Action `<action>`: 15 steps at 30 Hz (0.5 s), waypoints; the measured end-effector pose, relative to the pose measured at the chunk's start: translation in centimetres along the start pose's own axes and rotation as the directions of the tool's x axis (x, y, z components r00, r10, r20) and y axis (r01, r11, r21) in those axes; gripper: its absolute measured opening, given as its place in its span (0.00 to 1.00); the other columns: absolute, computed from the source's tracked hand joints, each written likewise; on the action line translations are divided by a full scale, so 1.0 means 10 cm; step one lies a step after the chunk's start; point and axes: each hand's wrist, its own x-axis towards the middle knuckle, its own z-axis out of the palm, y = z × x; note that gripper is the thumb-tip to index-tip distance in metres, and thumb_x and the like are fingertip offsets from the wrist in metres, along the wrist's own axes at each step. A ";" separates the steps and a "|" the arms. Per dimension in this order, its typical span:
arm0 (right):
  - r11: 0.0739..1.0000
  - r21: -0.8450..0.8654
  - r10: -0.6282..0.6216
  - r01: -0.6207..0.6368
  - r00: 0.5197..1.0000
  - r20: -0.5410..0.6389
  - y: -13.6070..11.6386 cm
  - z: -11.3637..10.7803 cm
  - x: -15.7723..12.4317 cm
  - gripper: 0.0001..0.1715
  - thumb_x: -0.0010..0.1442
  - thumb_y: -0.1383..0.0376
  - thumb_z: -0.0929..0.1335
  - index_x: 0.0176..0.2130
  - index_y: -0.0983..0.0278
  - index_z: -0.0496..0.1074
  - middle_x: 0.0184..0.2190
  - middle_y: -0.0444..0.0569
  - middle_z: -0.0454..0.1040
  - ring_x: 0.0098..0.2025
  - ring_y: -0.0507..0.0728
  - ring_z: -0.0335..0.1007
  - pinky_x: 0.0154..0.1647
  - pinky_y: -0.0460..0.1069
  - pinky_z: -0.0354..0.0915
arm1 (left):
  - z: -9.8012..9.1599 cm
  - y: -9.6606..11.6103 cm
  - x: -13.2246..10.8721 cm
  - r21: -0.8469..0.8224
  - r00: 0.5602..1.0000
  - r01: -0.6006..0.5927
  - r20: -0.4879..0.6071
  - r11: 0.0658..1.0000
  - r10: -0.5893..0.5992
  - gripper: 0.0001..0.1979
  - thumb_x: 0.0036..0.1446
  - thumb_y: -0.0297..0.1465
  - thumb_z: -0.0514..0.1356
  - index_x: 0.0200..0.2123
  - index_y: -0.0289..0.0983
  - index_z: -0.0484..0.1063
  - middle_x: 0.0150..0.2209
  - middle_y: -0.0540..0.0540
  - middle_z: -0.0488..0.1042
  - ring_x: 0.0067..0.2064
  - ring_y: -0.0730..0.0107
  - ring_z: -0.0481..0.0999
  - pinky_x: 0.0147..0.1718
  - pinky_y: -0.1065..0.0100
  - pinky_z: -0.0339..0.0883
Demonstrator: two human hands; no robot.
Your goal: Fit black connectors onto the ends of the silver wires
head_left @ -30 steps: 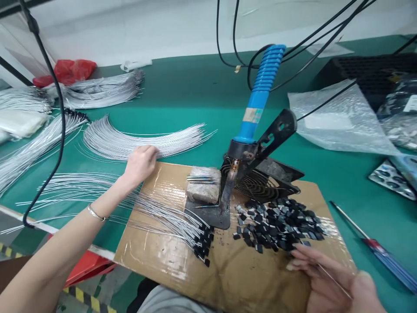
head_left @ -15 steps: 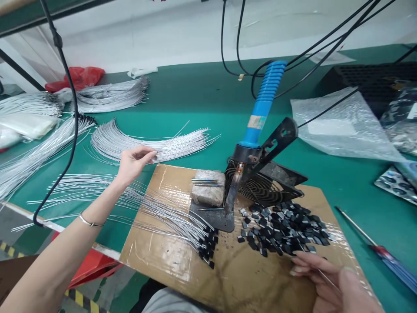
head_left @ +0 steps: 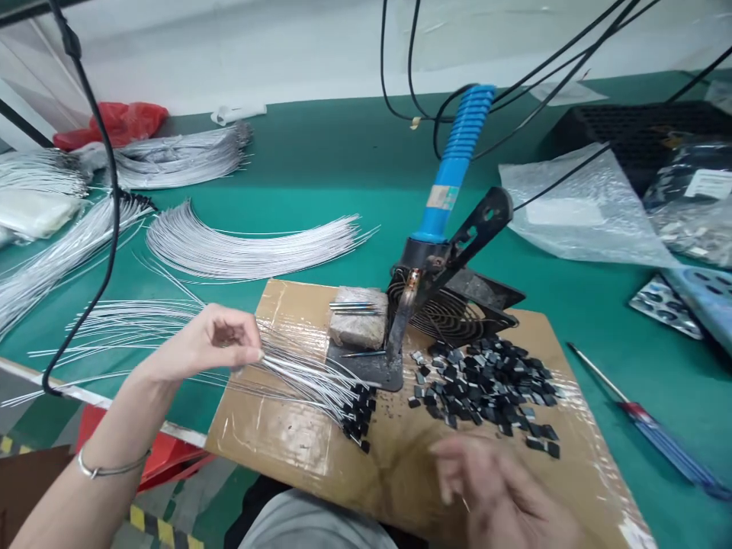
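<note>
- A pale, whitish wall [head_left: 320,53] runs behind the workbench [head_left: 332,156], with faint smudges on its surface.
- The workbench has a green top and a thin whitish front edge [head_left: 186,434].
- Light falls brightly across the nearer part of the green top; a darker band lies along the wall.
- A dark shelf edge [head_left: 23,14] crosses the top left corner.
- Below, the floor [head_left: 220,499] shows green and grey, with yellow-and-black striped tape [head_left: 152,526].
- Something red [head_left: 171,457], its full shape hidden, sits under the bench.

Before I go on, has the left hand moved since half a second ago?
Yes: the left hand has drawn nearer, away from the curved wires, judged against the far-left corner of the cardboard.
</note>
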 end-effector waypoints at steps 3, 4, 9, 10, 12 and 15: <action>0.988 0.092 0.092 -0.125 0.949 0.300 -0.16 0.33 -0.17 0.15 0.58 0.55 0.72 0.27 0.62 0.79 0.22 0.46 0.72 0.22 0.52 0.66 0.20 0.45 0.60 | 0.28 -0.09 -0.04 -0.038 0.999 -0.018 0.028 0.999 0.019 0.10 0.57 0.33 0.68 0.26 0.36 0.75 0.21 0.51 0.70 0.22 0.76 0.65 0.22 0.74 0.59; 0.983 0.119 0.090 -0.141 0.930 0.357 -0.18 0.41 -0.19 0.14 0.58 0.55 0.72 0.28 0.62 0.79 0.23 0.47 0.73 0.24 0.53 0.67 0.22 0.45 0.62 | 0.35 -0.10 -0.05 -0.045 0.999 -0.021 0.029 0.999 0.022 0.09 0.57 0.32 0.68 0.26 0.36 0.76 0.21 0.51 0.71 0.23 0.76 0.65 0.22 0.74 0.59; 0.986 0.125 0.061 -0.110 0.937 0.344 -0.08 0.51 -0.14 0.12 0.56 0.61 0.75 0.23 0.63 0.77 0.22 0.46 0.72 0.23 0.52 0.66 0.22 0.44 0.63 | 0.46 -0.10 -0.09 -0.050 0.999 -0.015 0.048 0.999 0.017 0.09 0.58 0.32 0.67 0.27 0.36 0.76 0.23 0.50 0.73 0.24 0.74 0.67 0.23 0.74 0.60; 0.982 0.129 0.084 -0.136 0.936 0.343 -0.06 0.50 -0.13 0.13 0.56 0.61 0.75 0.24 0.64 0.77 0.21 0.46 0.71 0.22 0.51 0.64 0.19 0.43 0.61 | 0.45 -0.09 -0.10 -0.045 0.999 -0.017 0.050 0.999 0.019 0.08 0.58 0.32 0.67 0.28 0.36 0.76 0.23 0.49 0.74 0.25 0.73 0.68 0.24 0.73 0.61; 0.960 0.152 0.162 -0.234 0.911 0.378 -0.04 0.46 -0.12 0.15 0.57 0.58 0.75 0.24 0.64 0.77 0.19 0.44 0.68 0.18 0.49 0.59 0.15 0.42 0.56 | 0.42 -0.10 -0.11 -0.022 0.999 -0.015 0.034 1.000 0.016 0.08 0.59 0.33 0.66 0.28 0.37 0.77 0.25 0.49 0.74 0.26 0.72 0.68 0.25 0.72 0.61; 0.935 0.165 0.229 -0.313 0.891 0.391 -0.06 0.39 -0.14 0.16 0.59 0.56 0.74 0.26 0.64 0.77 0.21 0.43 0.68 0.16 0.47 0.56 0.15 0.42 0.56 | 0.39 -0.11 -0.12 0.007 1.000 0.001 0.003 1.000 -0.001 0.09 0.60 0.34 0.66 0.29 0.37 0.77 0.25 0.50 0.72 0.26 0.73 0.65 0.25 0.71 0.58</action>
